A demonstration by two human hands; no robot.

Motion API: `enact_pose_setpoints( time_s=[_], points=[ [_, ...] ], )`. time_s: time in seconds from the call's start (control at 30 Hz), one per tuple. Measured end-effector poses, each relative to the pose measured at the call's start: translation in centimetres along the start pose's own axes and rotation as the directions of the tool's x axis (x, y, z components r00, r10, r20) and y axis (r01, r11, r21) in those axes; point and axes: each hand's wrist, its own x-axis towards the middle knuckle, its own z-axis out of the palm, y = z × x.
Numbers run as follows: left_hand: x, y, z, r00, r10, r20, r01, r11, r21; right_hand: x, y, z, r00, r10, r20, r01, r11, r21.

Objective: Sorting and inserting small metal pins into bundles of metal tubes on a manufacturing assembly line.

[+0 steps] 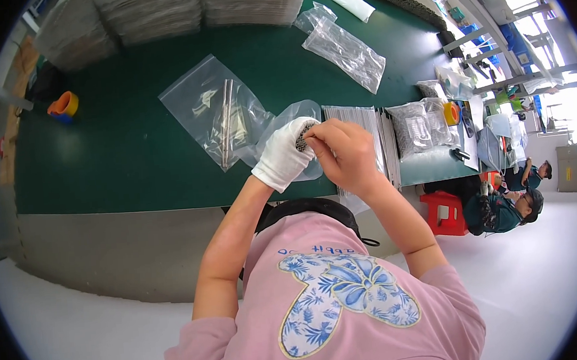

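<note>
Two hands meet above near edge of green desk (pixel 133 164): gloved left hand (pixel 285 155) clenched round small bundle of metal parts (pixel 304 136), bare right hand (pixel 343 151) pinching at bundle top; keep grip steady, pull one piece at a time, clear bag (pixel 213 111) with rods just beside
</note>
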Motion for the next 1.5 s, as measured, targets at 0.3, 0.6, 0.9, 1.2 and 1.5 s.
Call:
enact_pose_setpoints(
  time_s=[0.3, 0.6, 0.9, 1.2, 1.5],
  points=[
    [-0.3, -0.8, 0.0, 0.999, -0.037, 0.036, 0.039, 0.998, -0.058, 0.4, -0.4, 0.1, 0.996, -0.084, 0.029, 0.085, 0.994, -0.066],
    [-0.4, -0.9, 0.2, 0.999, -0.024, 0.046, 0.025, 0.999, -0.04, 0.3, -0.2, 0.0, 0.996, -0.074, 0.049, 0.077, 0.995, -0.065],
    [0.0, 0.6, -0.2, 1.0, -0.004, -0.01, 0.004, 1.0, 0.004, 0.3, 0.0, -0.4, 1.0, 0.001, -0.004, -0.001, 1.0, 0.006],
    [0.0, 0.8, -0.4, 1.0, -0.015, -0.011, 0.015, 1.0, 0.007, -0.1, 0.2, 0.0, 1.0, 0.021, 0.006, -0.021, 1.0, 0.022],
    [0.0, 0.6, -0.4, 0.999, -0.024, 0.038, 0.024, 1.0, -0.006, 0.1, -0.1, 0.0, 0.995, -0.1, 0.027, 0.102, 0.992, -0.078]
  ],
)
